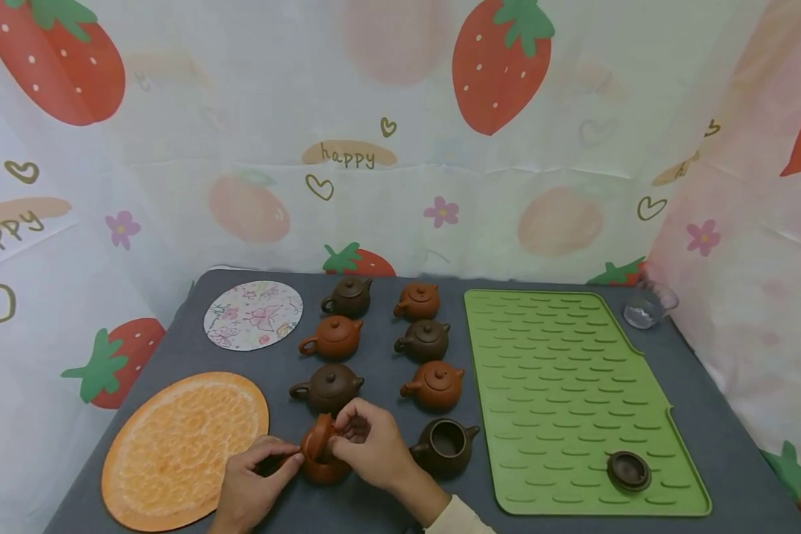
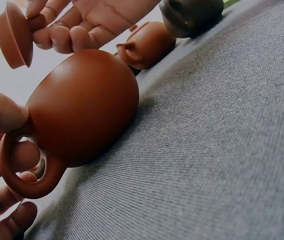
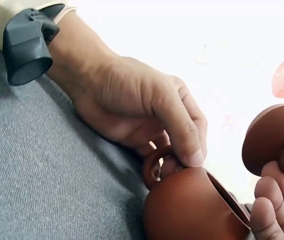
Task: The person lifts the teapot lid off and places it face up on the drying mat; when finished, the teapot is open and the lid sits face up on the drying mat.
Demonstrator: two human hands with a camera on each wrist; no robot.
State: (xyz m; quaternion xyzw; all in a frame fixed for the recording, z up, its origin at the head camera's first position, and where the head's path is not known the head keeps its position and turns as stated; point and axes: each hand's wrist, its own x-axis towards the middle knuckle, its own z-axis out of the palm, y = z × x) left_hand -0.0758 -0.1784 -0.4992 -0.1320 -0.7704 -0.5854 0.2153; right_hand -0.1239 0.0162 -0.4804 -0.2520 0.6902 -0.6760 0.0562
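Note:
A reddish-brown teapot [image 1: 323, 473] [image 2: 84, 107] [image 3: 182, 207] sits on the cloth near the front, uncovered. My left hand [image 1: 250, 482] [image 3: 136, 95] grips its handle, with the thumb at the top where handle meets body. My right hand [image 1: 377, 449] [image 2: 89, 22] [image 3: 282, 205] pinches the knob of a matching lid [image 1: 317, 440] [image 2: 15, 35] [image 3: 272, 135]. In both wrist views the lid is tilted on edge and apart from the pot. The teapot's spout is not plainly seen.
Beyond my hands, several lidded teapots, brown [image 1: 334, 389] and reddish [image 1: 437, 386], form two columns. An uncovered dark teapot [image 1: 427, 452] stands right of my right hand. A dark lid [image 1: 629, 472] lies on the green mat [image 1: 574, 408]. Round mats [image 1: 187, 445] [image 1: 254, 315] lie left; a glass cup [image 1: 643, 310] stands back right.

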